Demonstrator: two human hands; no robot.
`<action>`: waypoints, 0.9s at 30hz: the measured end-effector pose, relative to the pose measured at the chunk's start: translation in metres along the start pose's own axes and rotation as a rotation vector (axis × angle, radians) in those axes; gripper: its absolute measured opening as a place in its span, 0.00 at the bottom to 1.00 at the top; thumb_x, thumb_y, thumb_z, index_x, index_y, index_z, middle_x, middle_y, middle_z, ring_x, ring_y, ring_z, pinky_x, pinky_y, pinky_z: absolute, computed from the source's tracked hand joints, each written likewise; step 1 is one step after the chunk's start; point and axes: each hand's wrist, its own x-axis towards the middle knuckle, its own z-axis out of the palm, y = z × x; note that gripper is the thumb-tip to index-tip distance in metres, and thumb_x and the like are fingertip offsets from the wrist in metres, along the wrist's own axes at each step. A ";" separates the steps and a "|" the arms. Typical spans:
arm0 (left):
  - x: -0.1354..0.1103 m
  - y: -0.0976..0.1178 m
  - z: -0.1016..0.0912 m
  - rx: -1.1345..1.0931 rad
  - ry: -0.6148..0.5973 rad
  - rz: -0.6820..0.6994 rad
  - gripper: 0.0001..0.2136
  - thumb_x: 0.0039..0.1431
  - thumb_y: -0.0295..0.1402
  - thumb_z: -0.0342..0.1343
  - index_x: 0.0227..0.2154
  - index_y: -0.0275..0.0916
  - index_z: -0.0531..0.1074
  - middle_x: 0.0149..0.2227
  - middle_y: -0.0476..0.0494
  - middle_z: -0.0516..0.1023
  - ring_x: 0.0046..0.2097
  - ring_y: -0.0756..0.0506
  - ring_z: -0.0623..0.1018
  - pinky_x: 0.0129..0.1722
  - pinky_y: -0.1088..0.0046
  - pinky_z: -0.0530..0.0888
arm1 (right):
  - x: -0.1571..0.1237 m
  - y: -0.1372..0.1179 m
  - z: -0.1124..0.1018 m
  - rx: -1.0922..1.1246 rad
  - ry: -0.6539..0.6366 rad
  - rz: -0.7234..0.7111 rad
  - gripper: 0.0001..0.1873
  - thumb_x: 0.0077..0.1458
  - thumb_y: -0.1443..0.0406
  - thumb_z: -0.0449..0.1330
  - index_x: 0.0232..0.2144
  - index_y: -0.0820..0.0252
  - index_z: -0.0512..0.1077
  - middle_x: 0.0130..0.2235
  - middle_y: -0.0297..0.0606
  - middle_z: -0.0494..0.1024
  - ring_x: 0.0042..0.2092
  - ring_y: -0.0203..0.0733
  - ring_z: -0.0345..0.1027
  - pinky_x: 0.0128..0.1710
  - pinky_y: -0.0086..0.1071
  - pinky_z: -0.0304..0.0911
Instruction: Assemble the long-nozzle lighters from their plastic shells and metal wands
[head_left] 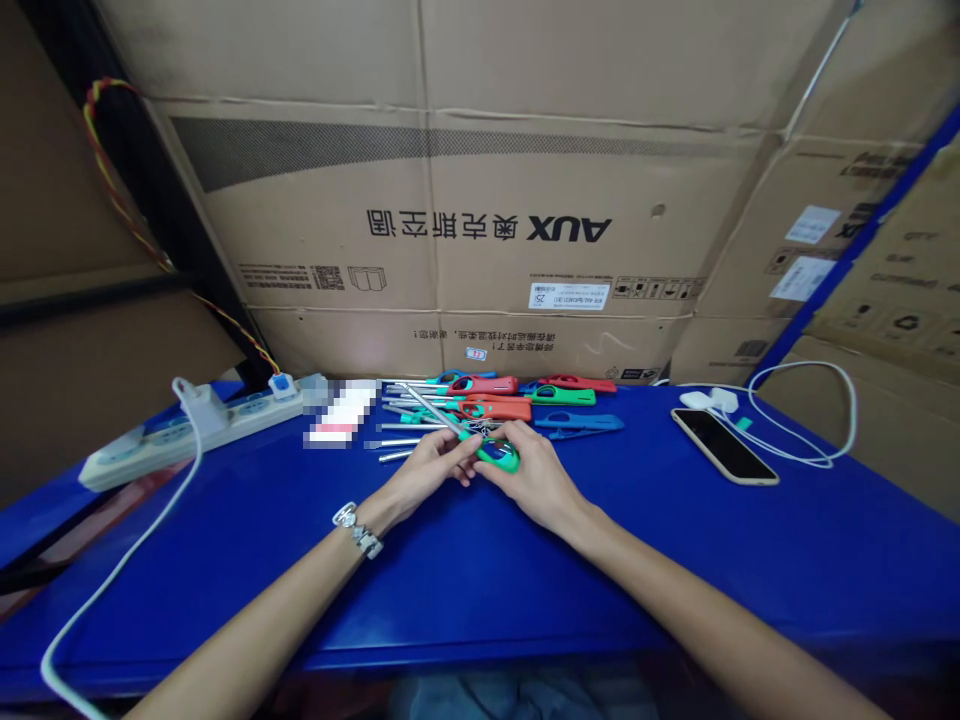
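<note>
A green long-nosed lighter [501, 456] is held between my two hands, its metal barrel pointing up and to the left. My right hand [538, 478] is closed around the handle. The fingers of my left hand [429, 470] pinch it near where barrel meets handle. Just beyond my hands lie more long-nosed lighters in a loose pile: a red-orange lighter [495, 408], a green-handled lighter [574, 396] and a blue lighter [581, 424] among them. Several metal barrels [405, 443] stick out to the left, their handles partly hidden by my hands.
On the blue table [465, 590], a white power strip [251, 408] with a plugged-in cable stands at left, beside a blurred-out patch. A phone [724, 447] lies at right near a white charging cable [810, 458]. Cardboard [480, 170] walls the back.
</note>
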 end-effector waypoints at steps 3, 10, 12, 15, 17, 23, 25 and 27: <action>0.001 0.003 0.003 0.024 0.065 0.017 0.24 0.48 0.53 0.66 0.28 0.33 0.72 0.22 0.49 0.74 0.24 0.52 0.74 0.27 0.77 0.73 | 0.000 0.001 -0.001 -0.005 0.013 0.014 0.10 0.52 0.66 0.66 0.37 0.57 0.70 0.41 0.36 0.74 0.41 0.41 0.72 0.42 0.33 0.64; -0.005 0.000 0.005 -0.078 -0.030 0.009 0.21 0.46 0.47 0.69 0.30 0.32 0.75 0.23 0.49 0.75 0.24 0.53 0.73 0.27 0.78 0.72 | -0.008 0.000 -0.009 -0.039 -0.062 0.002 0.08 0.53 0.65 0.65 0.36 0.57 0.71 0.39 0.35 0.75 0.40 0.40 0.71 0.40 0.32 0.63; -0.007 -0.001 0.007 -0.086 -0.059 0.009 0.20 0.47 0.46 0.69 0.30 0.32 0.75 0.23 0.50 0.74 0.24 0.53 0.73 0.27 0.78 0.72 | -0.008 -0.001 -0.011 -0.038 -0.071 0.011 0.07 0.52 0.65 0.65 0.34 0.58 0.71 0.37 0.35 0.75 0.39 0.40 0.70 0.39 0.31 0.62; -0.007 0.002 0.008 -0.068 -0.069 0.045 0.19 0.48 0.46 0.69 0.28 0.33 0.74 0.22 0.51 0.73 0.24 0.53 0.73 0.26 0.78 0.71 | -0.006 -0.003 -0.011 -0.020 -0.076 0.034 0.08 0.52 0.63 0.66 0.33 0.58 0.70 0.36 0.34 0.76 0.38 0.41 0.70 0.38 0.32 0.62; -0.005 0.006 0.008 -0.025 -0.041 0.087 0.19 0.49 0.47 0.68 0.28 0.33 0.74 0.21 0.51 0.73 0.23 0.53 0.72 0.25 0.77 0.70 | -0.004 -0.003 -0.010 0.002 -0.054 0.051 0.10 0.52 0.62 0.65 0.35 0.57 0.70 0.37 0.35 0.77 0.39 0.41 0.71 0.40 0.34 0.63; 0.002 0.014 -0.013 -0.026 0.156 0.071 0.20 0.47 0.47 0.68 0.25 0.33 0.73 0.22 0.47 0.75 0.23 0.52 0.73 0.26 0.77 0.72 | -0.002 0.000 -0.023 -0.063 -0.095 -0.047 0.34 0.48 0.61 0.69 0.56 0.55 0.62 0.53 0.43 0.73 0.52 0.47 0.69 0.48 0.41 0.66; 0.004 0.015 -0.023 -0.083 0.197 0.042 0.20 0.46 0.47 0.69 0.25 0.32 0.73 0.23 0.47 0.76 0.23 0.52 0.73 0.27 0.77 0.73 | -0.002 0.003 -0.030 -0.115 -0.132 -0.053 0.28 0.52 0.62 0.66 0.54 0.55 0.64 0.50 0.42 0.75 0.49 0.47 0.71 0.46 0.41 0.67; 0.006 0.016 -0.028 -0.128 0.199 0.015 0.20 0.46 0.46 0.70 0.26 0.32 0.73 0.23 0.47 0.75 0.24 0.53 0.74 0.28 0.77 0.74 | 0.001 0.007 -0.035 -0.154 -0.155 -0.065 0.17 0.56 0.63 0.62 0.48 0.56 0.69 0.46 0.41 0.77 0.45 0.45 0.72 0.44 0.40 0.67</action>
